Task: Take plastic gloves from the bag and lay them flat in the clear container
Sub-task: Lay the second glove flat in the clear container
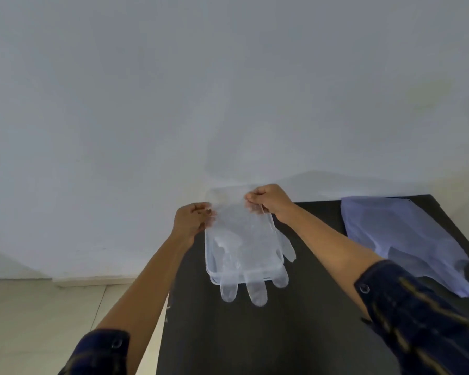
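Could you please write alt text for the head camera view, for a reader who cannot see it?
Two bare hands, left hand and right hand, pinch the cuff of a clear plastic glove and spread it over a clear container on a black table; its fingers overhang the near rim. A pale plastic bag lies flat to the right, against a white wall.

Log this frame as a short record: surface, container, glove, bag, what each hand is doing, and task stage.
surface: black table, against a pale wall
container: clear container near the table's far left edge
glove: clear plastic glove spread over the container, its fingertips hanging past the near rim, thumb past the right side
bag: pale bluish plastic bag lying flat, far right of the table
left hand: left hand pinching the glove's cuff
right hand: right hand pinching the cuff's other corner
stage: glove being laid, not yet released
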